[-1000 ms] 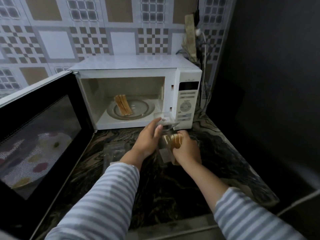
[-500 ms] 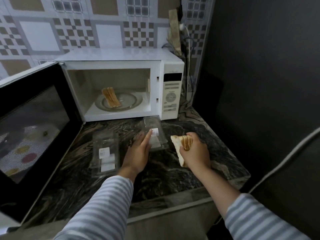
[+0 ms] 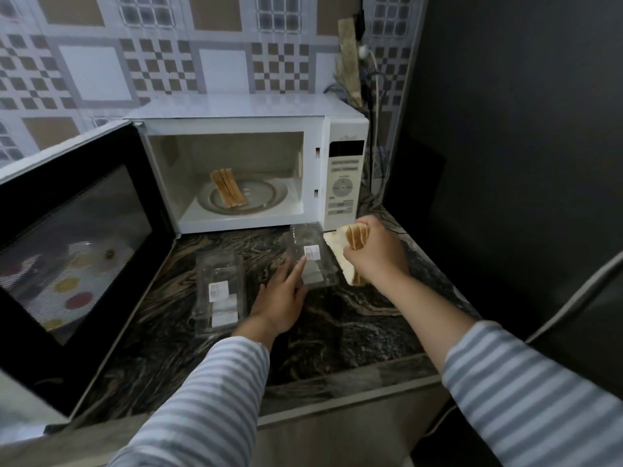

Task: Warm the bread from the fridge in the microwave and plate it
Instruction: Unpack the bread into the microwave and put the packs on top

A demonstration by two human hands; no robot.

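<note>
Microwave door swung fully open at the counter's left edge, its lower left cut off by the frame; blurred coloured spots show in the glass, source unclear. Microwave sits at the back edge of the counter; a few bread slices stand on edge on the left of the glass turntable. Clear plastic container lies mid-counter, labels unreadable. Left hand is relaxed, fingers extended, index fingertip touching a second clear container near the microwave front. Right hand clenches a stack of bread slices above the counter's right side; the slice count and lower ends are partly hidden by the fist. Both striped sleeves run out of frame.
</note>
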